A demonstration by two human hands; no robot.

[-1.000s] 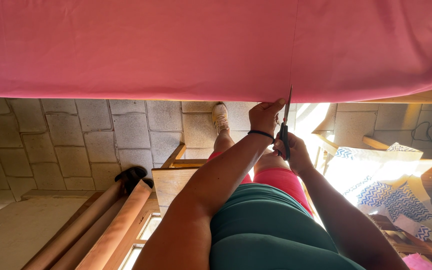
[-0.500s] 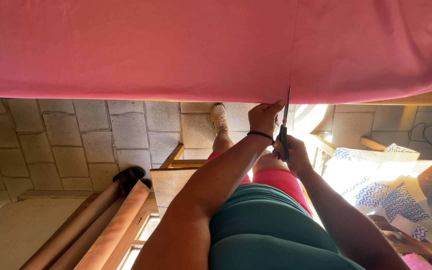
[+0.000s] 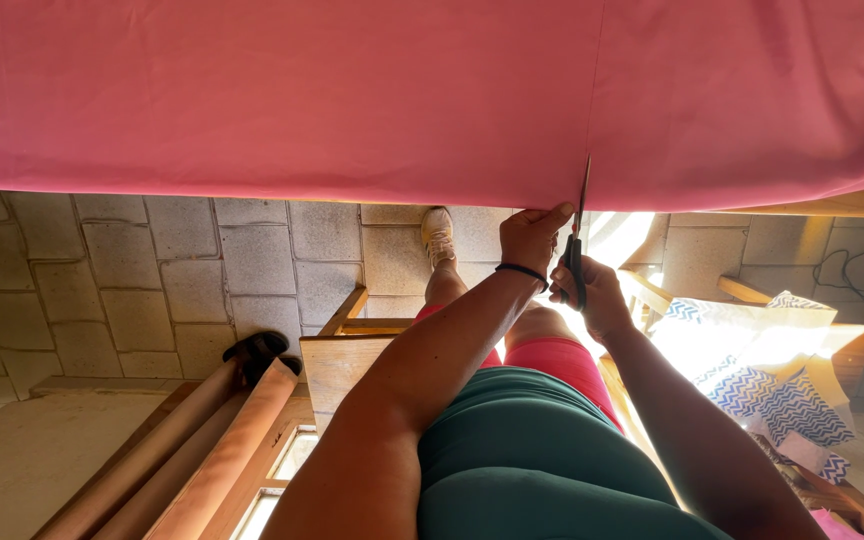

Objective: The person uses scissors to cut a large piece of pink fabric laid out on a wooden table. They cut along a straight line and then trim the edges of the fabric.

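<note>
Pink fabric [image 3: 352, 100] edge pinched by left hand [image 3: 530, 235], beside scissors [image 3: 578, 235].

One head-worn camera looks steeply down past the person's torso at the tiled floor [image 3: 152, 270]. The pink fabric [image 3: 352, 90] hangs close, spanning ten to two o'clock. No second view shares the scene.

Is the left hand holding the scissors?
No, the right hand grips the scissors, while the left hand pinches the edge of the pink fabric.
</note>
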